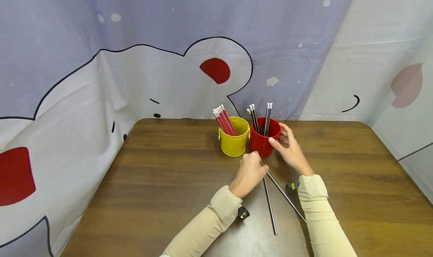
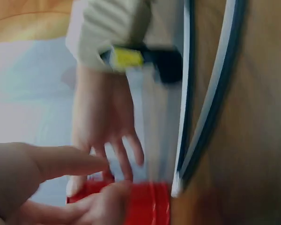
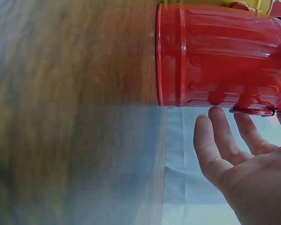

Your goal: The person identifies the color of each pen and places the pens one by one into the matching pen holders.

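In the head view my right hand (image 1: 291,151) is at the right side of a small red bucket (image 1: 262,146), thumb near the front rim and fingers spread. The right wrist view shows its fingertips right at the bucket's wall by the ring handle. Black pencils (image 1: 268,117) with white eraser ends stand in this bucket. My left hand (image 1: 249,172) is in front of the bucket, above the table. In the left wrist view its finger and thumb are apart, with nothing between them. Two dark pencils (image 1: 269,206) (image 1: 286,198) lie on the table, their far ends close together near the left hand.
A yellow bucket (image 1: 233,146) holding several red pencils (image 1: 224,119) stands beside the red one. Both buckets are toward the back of the wooden table (image 1: 169,181). A printed curtain (image 1: 152,80) hangs behind the back edge. Black wrist cameras (image 1: 242,213) are strapped beneath the sleeves.
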Demonstrator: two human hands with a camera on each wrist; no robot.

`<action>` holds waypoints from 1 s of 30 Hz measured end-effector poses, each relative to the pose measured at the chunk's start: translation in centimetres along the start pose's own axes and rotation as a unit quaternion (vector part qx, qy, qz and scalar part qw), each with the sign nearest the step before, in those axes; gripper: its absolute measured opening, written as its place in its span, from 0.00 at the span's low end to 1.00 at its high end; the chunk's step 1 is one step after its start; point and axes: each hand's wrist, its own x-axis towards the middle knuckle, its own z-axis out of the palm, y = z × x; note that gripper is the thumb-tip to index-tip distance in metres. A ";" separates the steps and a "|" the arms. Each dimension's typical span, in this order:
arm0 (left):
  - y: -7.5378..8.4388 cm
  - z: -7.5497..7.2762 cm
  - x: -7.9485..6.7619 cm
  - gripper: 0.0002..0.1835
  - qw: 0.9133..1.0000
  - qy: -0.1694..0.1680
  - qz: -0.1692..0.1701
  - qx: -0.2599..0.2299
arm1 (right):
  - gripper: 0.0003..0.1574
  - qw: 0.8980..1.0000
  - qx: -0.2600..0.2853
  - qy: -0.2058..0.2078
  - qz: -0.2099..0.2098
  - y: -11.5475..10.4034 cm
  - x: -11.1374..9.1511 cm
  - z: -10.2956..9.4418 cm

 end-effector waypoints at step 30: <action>-0.7 1.8 -3.2 0.09 0.985 -0.138 -0.019 0.102 | 0.42 1.000 0.000 -0.003 0.002 -1.6 -0.6 0.0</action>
